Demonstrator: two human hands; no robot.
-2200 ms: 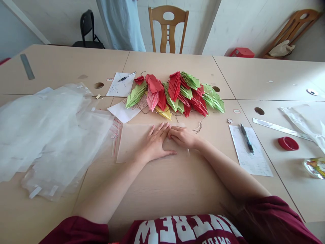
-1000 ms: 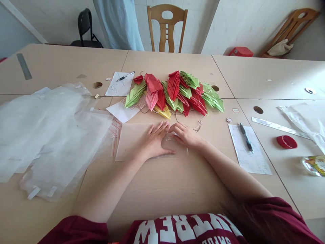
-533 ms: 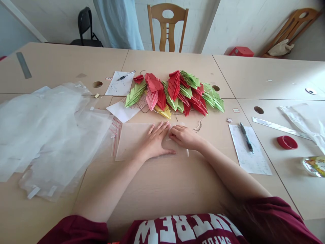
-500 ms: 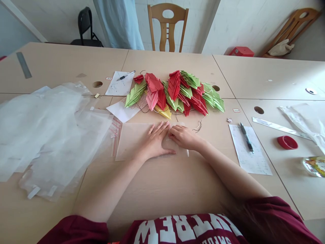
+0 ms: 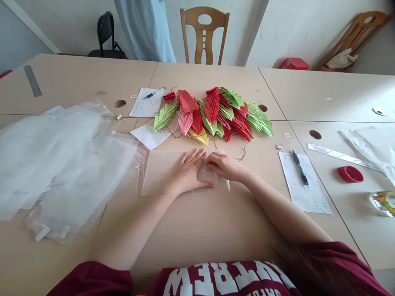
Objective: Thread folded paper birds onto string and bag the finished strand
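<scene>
A translucent plastic bag (image 5: 163,168) lies flat on the table in front of me. My left hand (image 5: 191,170) rests flat on it with the fingers spread. At the bag's right part, my right hand (image 5: 224,165) is closed, its fingers curled and pressed together against the surface. Whatever the right fingertips pinch is too small and too covered to make out. Just beyond both hands sits a heap of folded paper pieces (image 5: 212,113) in red, green, pink and yellow, with thin strings trailing from it.
Piled translucent bags (image 5: 61,164) cover the left side. A white sheet (image 5: 304,185) with a pen (image 5: 300,168) lies at right, near a red ring (image 5: 350,174), a ruler (image 5: 342,156) and a tape roll (image 5: 382,202). Another sheet (image 5: 145,105) lies behind, and a wooden chair (image 5: 205,31) stands opposite.
My left hand stays where it was. The right fingers have shifted very slightly on the bag. The whole view has dropped a few pixels.
</scene>
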